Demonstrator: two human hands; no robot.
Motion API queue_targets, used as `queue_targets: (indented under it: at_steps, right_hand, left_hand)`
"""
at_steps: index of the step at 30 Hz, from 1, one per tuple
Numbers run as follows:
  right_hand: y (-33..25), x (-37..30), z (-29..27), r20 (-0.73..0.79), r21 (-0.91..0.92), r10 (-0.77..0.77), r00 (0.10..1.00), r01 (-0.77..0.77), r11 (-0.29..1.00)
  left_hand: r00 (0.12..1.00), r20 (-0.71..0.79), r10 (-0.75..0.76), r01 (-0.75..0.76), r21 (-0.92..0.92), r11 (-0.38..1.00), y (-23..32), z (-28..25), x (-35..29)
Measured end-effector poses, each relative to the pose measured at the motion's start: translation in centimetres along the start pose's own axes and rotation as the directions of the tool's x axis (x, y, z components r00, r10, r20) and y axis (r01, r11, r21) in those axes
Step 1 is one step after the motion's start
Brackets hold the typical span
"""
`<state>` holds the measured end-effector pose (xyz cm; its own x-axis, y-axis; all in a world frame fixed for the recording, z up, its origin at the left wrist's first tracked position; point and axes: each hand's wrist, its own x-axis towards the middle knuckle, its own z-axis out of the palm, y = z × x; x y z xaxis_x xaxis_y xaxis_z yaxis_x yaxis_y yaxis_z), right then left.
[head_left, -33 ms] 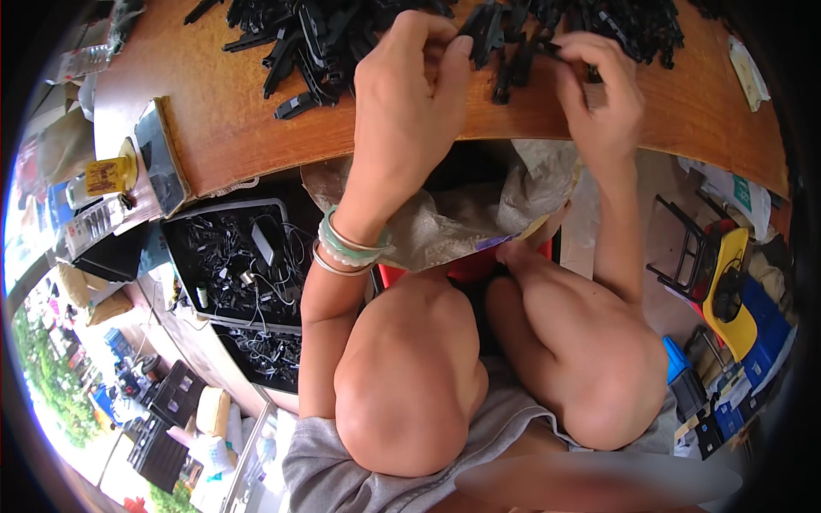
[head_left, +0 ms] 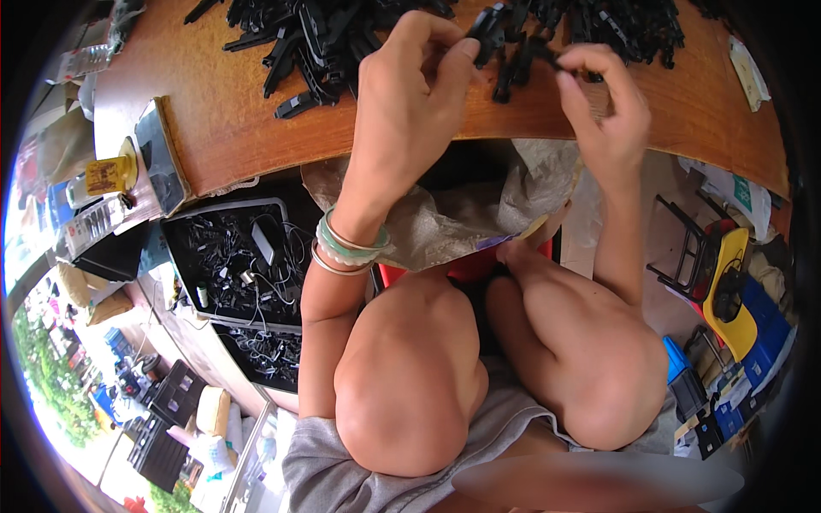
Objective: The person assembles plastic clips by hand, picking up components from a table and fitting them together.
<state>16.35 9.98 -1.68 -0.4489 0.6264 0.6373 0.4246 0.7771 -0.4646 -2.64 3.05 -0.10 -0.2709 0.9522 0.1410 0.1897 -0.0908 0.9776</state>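
Note:
My left hand (head_left: 415, 115), with bangles on its wrist, is closed in a pinch at the edge of the black parts on the table. A small black plastic part (head_left: 489, 32) stands out from its fingertips. Opposite it, thumb and forefinger of my right hand (head_left: 609, 115) come together on a dark, blurred black piece (head_left: 542, 53); its exact kind cannot be made out. Between the hands more black parts (head_left: 505, 85) lie on the wood. A large pile of black plastic parts (head_left: 312, 51) spreads to the left, another pile (head_left: 629, 30) to the right.
The wooden table (head_left: 231, 137) has a curved-looking near edge, with a grey woven sack (head_left: 453, 227) below it. At left are black trays (head_left: 286, 205) of small black parts and cables. A yellow stool (head_left: 727, 295) is at right. My bare knees sit beneath my arms.
My right hand has shifted slightly right and down, away from the left, with its dark piece. The left hand has moved only a little, tilting the black part at its fingertips.

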Motion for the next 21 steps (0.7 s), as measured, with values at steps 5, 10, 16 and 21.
queue_targets:
  at_steps: [5,10,16,21]
  right_hand:
    - [-2.8,-0.1,-1.8,0.334,0.498,0.179,0.925,-0.334,0.800]
    - [-3.6,-1.0,-1.7,0.149,0.321,0.221,0.964,-0.259,0.911]
    - [-4.4,-1.9,-1.3,0.068,0.380,0.351,0.934,-0.350,0.856]
    - [-4.1,-0.7,-1.9,-0.061,0.177,0.129,0.990,-0.117,0.977]
  left_hand:
    - [0.928,0.298,-0.225,0.293,-0.208,0.933,1.2,-0.3,-0.4]
    - [0.921,0.361,-0.145,0.173,-0.046,0.984,1.8,0.2,-1.3]
    - [0.929,0.289,0.232,-0.288,0.168,0.943,1.9,1.0,-2.1]
    - [0.897,0.347,0.274,-0.341,0.149,0.928,1.9,0.3,-1.9]
